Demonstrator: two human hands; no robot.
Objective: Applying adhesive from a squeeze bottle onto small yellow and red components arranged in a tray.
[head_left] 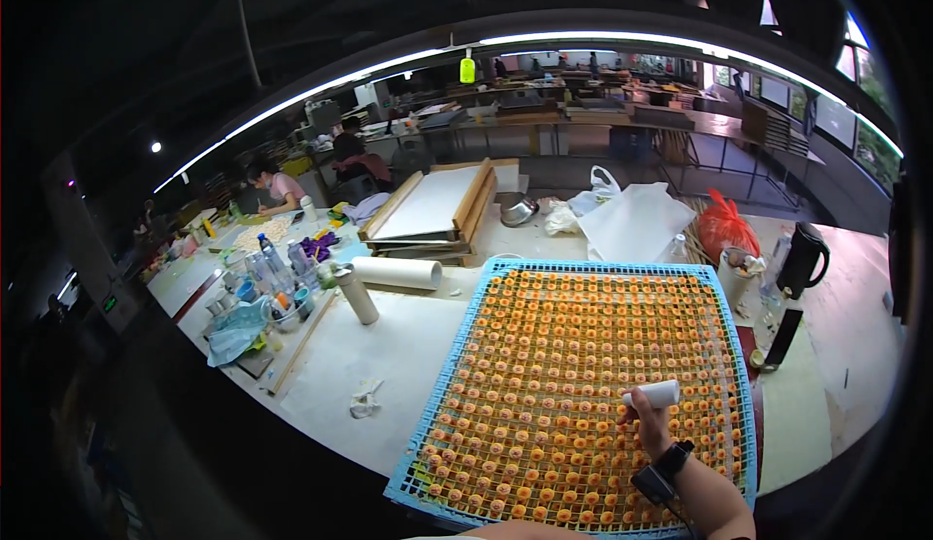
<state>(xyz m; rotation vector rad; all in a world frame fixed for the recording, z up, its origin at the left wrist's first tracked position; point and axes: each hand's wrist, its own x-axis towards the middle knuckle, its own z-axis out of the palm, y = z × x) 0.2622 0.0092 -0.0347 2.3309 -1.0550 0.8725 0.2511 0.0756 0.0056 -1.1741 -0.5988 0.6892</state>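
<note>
Forearm [719,496], tray [607,268], pale table [330,346], dim workshop [564,173].

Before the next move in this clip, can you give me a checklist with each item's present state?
1. Right hand has hold of the white cylinder: ok.
2. Left hand visible: not ok, it is out of the picture.
3. Orange pieces laid out in rows on the blue-rimmed tray: ok.
4. White cylinder clear of the pieces below it: cannot tell from this single view.
5. Crumpled tissue off the tray: ok, it lies on the table to the left.
6. Black kettle apart from the tray: ok, it stands to the right.
</note>
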